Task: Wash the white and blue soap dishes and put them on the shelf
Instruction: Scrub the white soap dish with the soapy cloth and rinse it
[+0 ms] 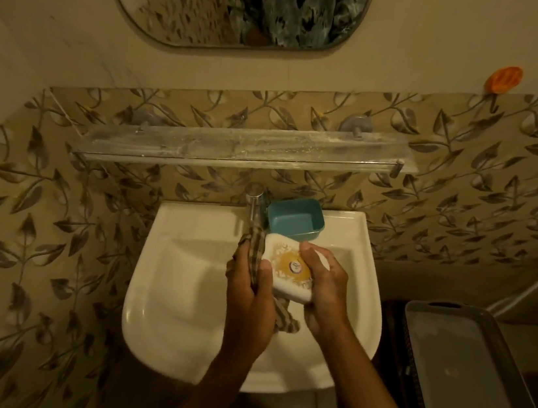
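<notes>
While both hands grip the white soap dish (291, 270), the left hand (248, 298) half-hides a striped cloth (256, 253).

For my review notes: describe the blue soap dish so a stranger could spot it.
Start at the white sink. On its back rim, just right of the chrome tap, sits the blue soap dish. It is empty and untouched, unlike the white dish.

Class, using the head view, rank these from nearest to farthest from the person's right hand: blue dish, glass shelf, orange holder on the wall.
From the right hand:
1. Blue dish, just beyond it on the sink's back rim.
2. Glass shelf, on the wall above the sink.
3. Orange holder, high up on the right.
</notes>
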